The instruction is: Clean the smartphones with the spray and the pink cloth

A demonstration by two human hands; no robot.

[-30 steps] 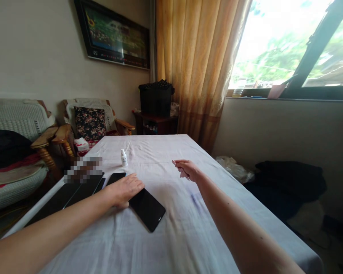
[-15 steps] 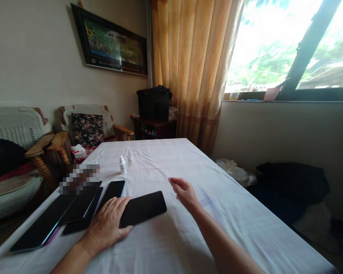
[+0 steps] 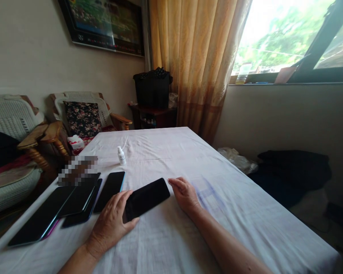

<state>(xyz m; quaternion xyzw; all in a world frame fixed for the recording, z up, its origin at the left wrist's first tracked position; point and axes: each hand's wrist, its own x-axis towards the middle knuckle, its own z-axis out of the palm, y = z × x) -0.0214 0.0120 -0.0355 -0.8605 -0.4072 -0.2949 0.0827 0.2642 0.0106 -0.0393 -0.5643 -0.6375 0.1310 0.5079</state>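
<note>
Black phone [image 3: 150,199], glossy, screen blank. Left fingers [image 3: 126,195] clamped on one end, hiding that bit. Right fingers [image 3: 177,183] pinched on pale scrap [image 3: 168,180], mostly hidden, can't tell what I'm seeing tbh.

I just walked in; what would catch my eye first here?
Probably the flat, black-screened rectangular phone in the left hand, over the white cloth-covered table, with the right hand close to its far end. Next, the overlapping dark, glossy flat devices along the table's left side, and the small white plastic bottle standing beyond them. Behind everything, the tall golden fabric curtain hangs beside a bright window.
</note>
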